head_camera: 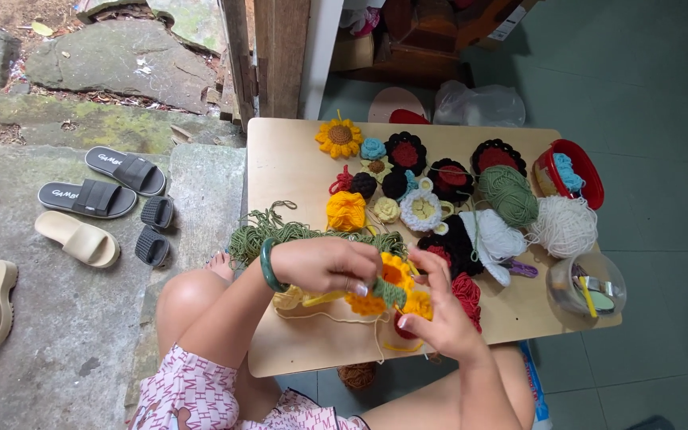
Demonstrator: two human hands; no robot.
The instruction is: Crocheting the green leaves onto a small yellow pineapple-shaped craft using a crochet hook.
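1. Hands come first, at lower centre of the frame: the left hand (324,265), with a green bangle (267,265) at the wrist, and the right hand (438,306) are close together, both pinched on a crocheted flower (392,288), orange and yellow with a green patch.
2. Soft, light and floppy by the look of it, the flower should give under a squeeze; its rim is the best place to hold it.
3. It is roundish with no clear long axis, and its face tilts up toward the camera, just above the desk (288,163).
4. Behind lie loose green yarn (276,231), a yellow ball (346,211) and finished flowers.
5. Farthest, upper centre, a sunflower (339,138).
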